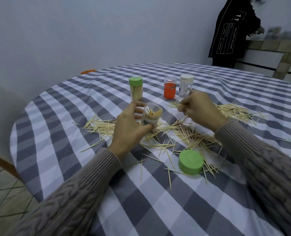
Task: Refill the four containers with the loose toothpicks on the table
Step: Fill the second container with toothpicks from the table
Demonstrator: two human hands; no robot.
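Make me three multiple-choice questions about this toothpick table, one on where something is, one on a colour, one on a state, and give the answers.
1. Where does the loose round green lid lie?
A. On the checked tablecloth near the right sleeve
B. On the open clear jar
C. Beside the orange container

2. What colour is the cap of the closed clear container packed with toothpicks?
A. White
B. Green
C. Orange

3. What state is the clear jar in the left hand?
A. Capped
B. Lying on its side
C. Open and upright

Answers: 1 A, the lid rests among scattered toothpicks close to the sleeve. 2 B, its top is green. 3 C, its mouth is uncovered with toothpick tips showing inside, while the right hand pinches a small bundle of toothpicks beside it.
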